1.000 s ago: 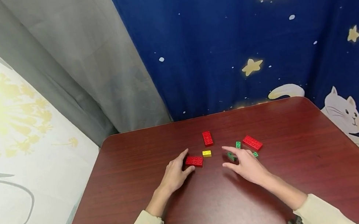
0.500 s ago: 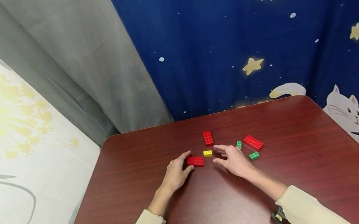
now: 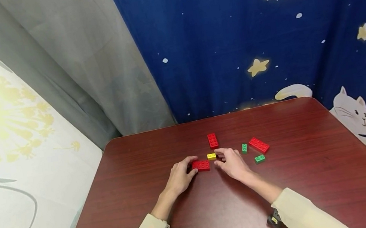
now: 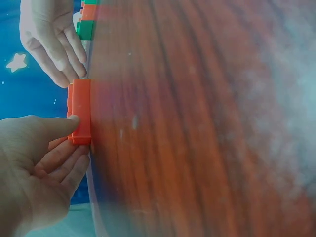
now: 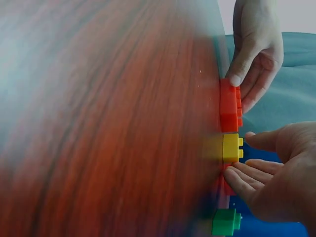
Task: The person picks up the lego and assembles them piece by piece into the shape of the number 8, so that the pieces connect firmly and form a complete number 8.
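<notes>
My left hand (image 3: 178, 177) grips the left end of a red building brick (image 3: 201, 165), studs up on the table. In the left wrist view its thumb lies on that brick's near side and the fingers curl behind. To the right, my right hand (image 3: 233, 164) is spread around a small yellow brick (image 3: 211, 156). The right wrist view shows its thumb tip just off the yellow brick's studs (image 5: 241, 143), and its fingertips (image 5: 231, 173) close by the brick's other side. The yellow brick sits just beyond the gripped red one's right end.
Behind the yellow brick lies a second red brick (image 3: 212, 140). Off to the right are a third red brick (image 3: 259, 145) and two small green bricks, one upright in view (image 3: 244, 148), the other nearer (image 3: 260, 159). Curtains hang beyond the brown table's far edge (image 3: 144, 132).
My right hand has moved left to the yellow brick, uncovering the nearer green brick. A dark green patch by that hand no longer shows. The left hand and its red brick have shifted slightly right.
</notes>
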`<state>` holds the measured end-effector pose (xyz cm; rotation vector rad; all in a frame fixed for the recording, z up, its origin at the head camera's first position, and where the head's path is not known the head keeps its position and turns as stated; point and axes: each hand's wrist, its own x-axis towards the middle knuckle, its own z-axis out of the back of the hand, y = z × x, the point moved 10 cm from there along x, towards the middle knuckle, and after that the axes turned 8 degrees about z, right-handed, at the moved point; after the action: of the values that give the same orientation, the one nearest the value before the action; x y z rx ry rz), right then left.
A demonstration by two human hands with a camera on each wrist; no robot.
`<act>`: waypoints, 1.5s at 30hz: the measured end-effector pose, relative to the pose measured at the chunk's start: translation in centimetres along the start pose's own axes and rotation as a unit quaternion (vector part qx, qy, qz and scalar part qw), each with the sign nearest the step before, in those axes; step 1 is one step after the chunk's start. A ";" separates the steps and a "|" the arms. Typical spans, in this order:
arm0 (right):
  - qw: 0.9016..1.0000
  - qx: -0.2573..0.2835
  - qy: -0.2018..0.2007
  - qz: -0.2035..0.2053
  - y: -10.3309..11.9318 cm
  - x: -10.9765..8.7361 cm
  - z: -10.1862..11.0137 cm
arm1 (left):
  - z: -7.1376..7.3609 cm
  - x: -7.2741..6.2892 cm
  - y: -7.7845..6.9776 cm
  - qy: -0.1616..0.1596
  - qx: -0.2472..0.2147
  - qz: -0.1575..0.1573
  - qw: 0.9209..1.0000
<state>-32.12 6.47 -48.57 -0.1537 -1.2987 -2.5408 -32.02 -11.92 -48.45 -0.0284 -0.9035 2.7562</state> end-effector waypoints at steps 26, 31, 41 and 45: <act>0.998 -0.034 -0.054 0.012 0.6 0.9 -1.3 | 0.0 -1.2 -0.4 0.034 0.027 -0.021 0.999; 0.998 -0.031 -0.059 0.014 0.5 1.1 -1.4 | 0.0 -1.4 -0.5 0.034 0.027 -0.026 0.999; 0.997 -0.046 -0.064 0.018 0.6 1.1 -1.6 | -0.1 -1.8 -0.8 0.040 0.017 -0.031 0.999; 0.996 -0.050 -0.068 0.021 0.6 1.1 -1.6 | -0.3 -1.9 -0.9 0.042 0.017 -0.030 0.999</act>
<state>-32.99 4.63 -48.84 -0.3760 -1.2017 -2.5991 -29.97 -11.45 -48.25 -0.1081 -0.8221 2.6934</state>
